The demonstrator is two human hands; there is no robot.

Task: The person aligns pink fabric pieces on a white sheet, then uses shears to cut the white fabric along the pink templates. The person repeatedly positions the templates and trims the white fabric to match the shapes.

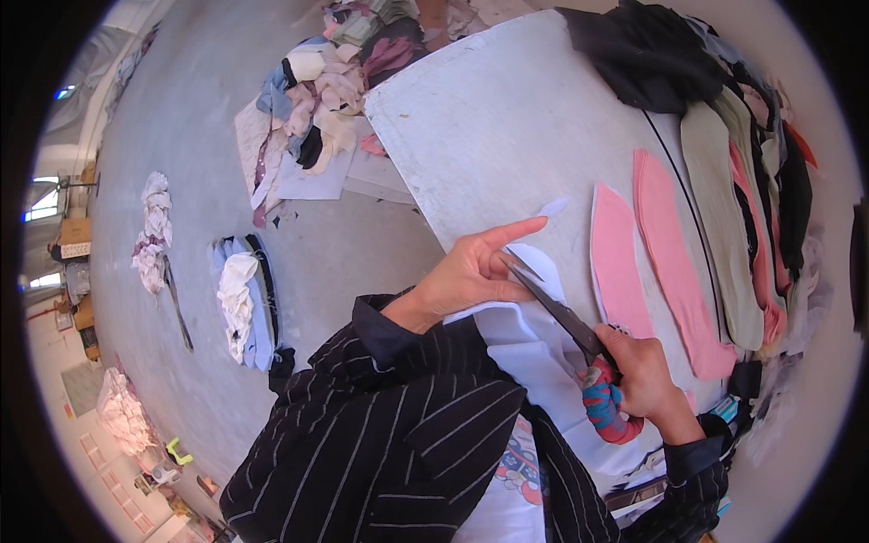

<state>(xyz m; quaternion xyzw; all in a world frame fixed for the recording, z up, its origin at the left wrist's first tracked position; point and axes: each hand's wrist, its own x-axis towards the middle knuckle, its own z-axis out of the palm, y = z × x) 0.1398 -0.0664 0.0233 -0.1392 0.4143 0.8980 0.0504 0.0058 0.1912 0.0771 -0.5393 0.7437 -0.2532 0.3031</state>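
My left hand (471, 271) presses a piece of white cloth (534, 348) flat on the grey table (489, 118), its index finger stretched out toward the far edge of the cloth. My right hand (644, 373) grips a pair of large scissors (561, 312) by handles wrapped in red and blue tape. The dark blades lie across the white cloth, their tips just under my left fingers. Two pink cut strips (647, 258) lie on the table just right of the blades.
A black cloth heap (647, 54) and several beige, pink and black strips (751, 208) line the table's right side. On the concrete floor to the left lie mixed fabric piles (317, 90), a white and blue stack (243, 299) and a white bundle (152, 231).
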